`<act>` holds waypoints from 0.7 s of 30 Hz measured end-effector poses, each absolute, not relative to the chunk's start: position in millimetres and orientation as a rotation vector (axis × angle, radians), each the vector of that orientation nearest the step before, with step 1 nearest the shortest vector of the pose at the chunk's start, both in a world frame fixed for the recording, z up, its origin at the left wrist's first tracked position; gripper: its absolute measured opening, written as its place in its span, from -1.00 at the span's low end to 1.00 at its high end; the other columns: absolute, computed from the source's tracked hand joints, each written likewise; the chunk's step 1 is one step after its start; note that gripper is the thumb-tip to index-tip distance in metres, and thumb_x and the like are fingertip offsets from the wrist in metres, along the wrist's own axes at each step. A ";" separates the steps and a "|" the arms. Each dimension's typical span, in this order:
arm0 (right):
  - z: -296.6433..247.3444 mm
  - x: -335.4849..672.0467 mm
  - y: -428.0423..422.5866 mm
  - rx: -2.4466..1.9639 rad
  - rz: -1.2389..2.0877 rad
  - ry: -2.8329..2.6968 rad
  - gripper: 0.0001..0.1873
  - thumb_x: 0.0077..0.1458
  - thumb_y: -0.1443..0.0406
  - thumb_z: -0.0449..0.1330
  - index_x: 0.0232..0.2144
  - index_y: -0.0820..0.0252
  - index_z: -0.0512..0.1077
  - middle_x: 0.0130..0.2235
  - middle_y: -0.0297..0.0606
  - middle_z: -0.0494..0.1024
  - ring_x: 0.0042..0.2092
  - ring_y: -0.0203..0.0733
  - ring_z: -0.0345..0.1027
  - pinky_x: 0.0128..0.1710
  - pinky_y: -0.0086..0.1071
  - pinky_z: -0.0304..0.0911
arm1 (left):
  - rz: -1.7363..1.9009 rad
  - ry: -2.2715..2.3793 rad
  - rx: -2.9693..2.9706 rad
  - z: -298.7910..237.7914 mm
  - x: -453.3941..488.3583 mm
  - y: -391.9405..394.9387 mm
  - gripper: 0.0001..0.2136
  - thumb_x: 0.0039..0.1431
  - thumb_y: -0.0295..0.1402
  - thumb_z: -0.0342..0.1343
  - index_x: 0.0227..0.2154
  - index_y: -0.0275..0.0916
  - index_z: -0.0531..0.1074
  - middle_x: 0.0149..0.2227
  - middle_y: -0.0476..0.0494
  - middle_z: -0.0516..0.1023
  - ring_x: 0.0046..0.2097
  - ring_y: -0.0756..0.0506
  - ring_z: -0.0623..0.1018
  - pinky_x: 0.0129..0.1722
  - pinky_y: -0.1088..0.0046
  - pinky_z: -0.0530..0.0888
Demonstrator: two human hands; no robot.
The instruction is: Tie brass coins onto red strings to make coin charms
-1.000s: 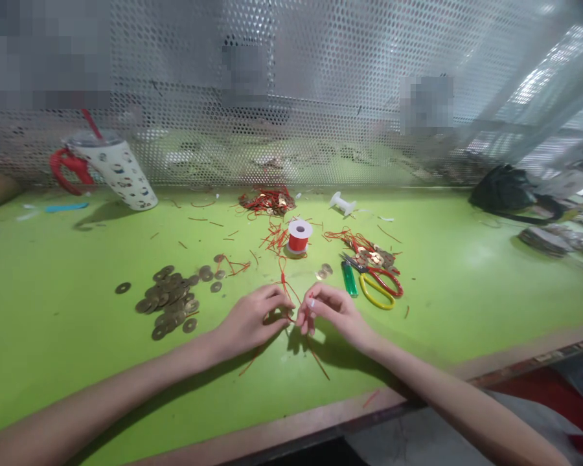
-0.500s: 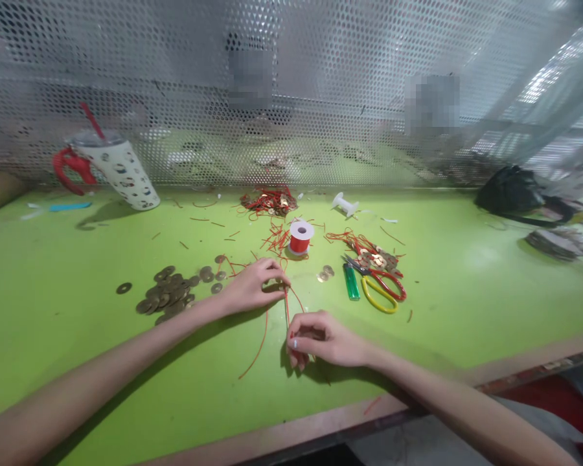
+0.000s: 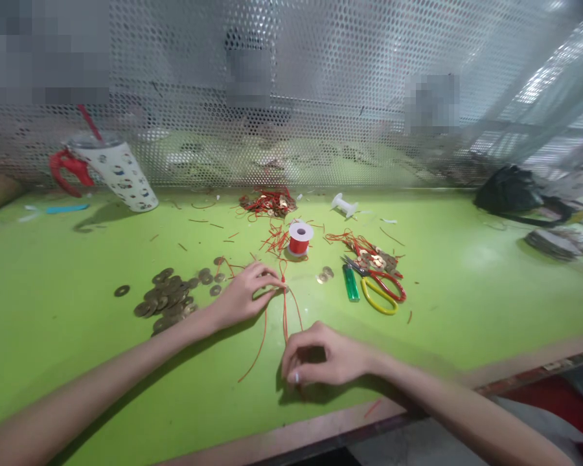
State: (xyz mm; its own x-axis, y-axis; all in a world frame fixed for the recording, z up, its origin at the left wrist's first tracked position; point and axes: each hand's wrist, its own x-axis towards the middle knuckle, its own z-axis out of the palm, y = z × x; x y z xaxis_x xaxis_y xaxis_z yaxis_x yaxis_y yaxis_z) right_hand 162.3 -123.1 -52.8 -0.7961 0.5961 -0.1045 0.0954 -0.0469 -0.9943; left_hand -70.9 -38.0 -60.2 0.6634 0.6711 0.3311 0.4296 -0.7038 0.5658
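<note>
Red cord (image 3: 285, 314) lies on the green table (image 3: 466, 291) between our hands, running straight away from us. Our left hand (image 3: 243, 296) pinches its far end; our right hand (image 3: 323, 357) is clenched on the near end

Thin red cord (image 3: 285, 315), doubled strands drawn straight between left hand (image 3: 243, 296) and right hand (image 3: 323, 357); one loose tail curves away near-left.

Left hand (image 3: 245, 294) pinches the far end of a red cord (image 3: 285, 312). Right hand (image 3: 323, 357), nearer, is closed on its near end. Cord runs between them over green desk (image 3: 466, 285). Coins (image 3: 168, 299) lie left, spool (image 3: 300, 237) far, lighter (image 3: 351, 283) and scissors (image 3: 381, 288) right.
</note>
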 end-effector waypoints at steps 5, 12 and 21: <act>-51.0 166.8 -116.0 -0.778 2.035 -1.684 -0.59 0.24 -0.02 0.24 -0.30 0.25 0.48 -0.42 -0.23 0.61 -0.55 -0.34 0.38 -0.54 -0.46 0.30 | 0.740 0.777 2.674 -59.8 -70.4 -60.2 -0.80 0.41 -0.42 0.03 -0.07 -0.25 0.54 -0.06 -0.25 0.51 -0.02 -0.19 0.49 -0.03 0.20 0.47; -57.0 169.5 -93.9 -1.221 1.000 -1.882 -0.77 0.33 0.25 0.14 -0.38 0.20 0.47 -0.40 -0.26 0.54 -0.38 -0.23 0.37 -0.35 -0.36 0.25 | 0.723 0.750 2.779 -63.9 -71.2 -65.8 -0.81 0.43 -0.43 0.00 -0.07 -0.27 0.51 -0.02 -0.27 0.50 -0.03 -0.18 0.49 -0.05 0.21 0.50; -64.8 164.9 -96.6 -1.010 0.634 -2.252 -0.89 0.34 0.35 0.13 -0.14 0.18 0.45 -0.14 -0.13 0.48 -0.07 -0.07 0.36 -0.03 -0.20 0.32 | 0.727 0.695 2.820 -64.5 -71.4 -69.3 -0.82 0.41 -0.46 0.01 -0.05 -0.30 0.49 -0.05 -0.30 0.49 -0.01 -0.21 0.47 -0.05 0.22 0.50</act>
State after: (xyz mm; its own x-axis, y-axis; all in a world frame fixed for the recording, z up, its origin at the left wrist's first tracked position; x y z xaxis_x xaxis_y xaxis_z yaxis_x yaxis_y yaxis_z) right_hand 164.9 -96.6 -64.8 -0.5414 0.7798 0.3142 0.5016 0.5995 -0.6237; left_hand -71.4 -69.3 -64.5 0.7754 0.4706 0.4211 0.3994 -0.8820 0.2502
